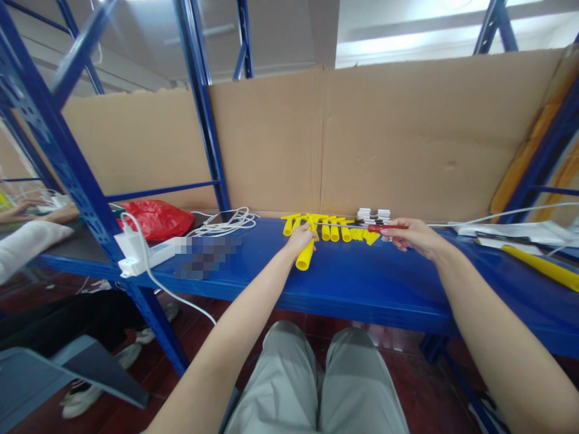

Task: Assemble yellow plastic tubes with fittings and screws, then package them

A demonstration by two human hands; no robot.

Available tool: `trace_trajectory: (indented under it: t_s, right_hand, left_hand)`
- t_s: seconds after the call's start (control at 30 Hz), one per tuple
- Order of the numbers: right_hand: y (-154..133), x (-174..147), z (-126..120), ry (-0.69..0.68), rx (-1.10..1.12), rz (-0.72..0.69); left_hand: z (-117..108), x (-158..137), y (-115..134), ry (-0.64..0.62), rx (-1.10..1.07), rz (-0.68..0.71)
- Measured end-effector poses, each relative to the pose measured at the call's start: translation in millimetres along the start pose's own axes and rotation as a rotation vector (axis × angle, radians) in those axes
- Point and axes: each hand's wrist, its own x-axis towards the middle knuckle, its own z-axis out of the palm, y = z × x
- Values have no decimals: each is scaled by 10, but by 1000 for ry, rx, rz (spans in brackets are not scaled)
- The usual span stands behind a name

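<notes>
My left hand [300, 237] is closed around a yellow plastic tube [305, 258], whose open round end points toward me. In my right hand [415, 234] is a screwdriver [377, 228] with a red handle. Its thin metal shaft reaches left, level with the shelf, to the yellow tube at my left hand; the exact spot where the tip meets it is too small to tell. Behind the hands, several similar yellow tube pieces [333, 231] stand in a row. Small flat yellow pieces [362, 234] lie at the right end of that row.
A cardboard sheet [384, 138] walls off the back of the blue shelf [362, 277]. To the left are a power strip [154, 256], coiled white cable [230, 222] and a red plastic bag [156, 218]. White packets [515, 232] and a long yellow tube [543, 268] lie right. A co-worker's sleeve [34, 244] shows far left.
</notes>
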Motion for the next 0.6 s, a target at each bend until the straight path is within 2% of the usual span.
trace_trajectory:
  t_s: [0.27, 0.6]
  right_hand:
    - [18, 29, -43, 97, 89, -12]
    - [-8, 29, -64, 96, 227, -39]
  left_hand:
    - [-7, 22, -21, -59, 60, 16]
    - [21, -45, 20, -48, 65, 4]
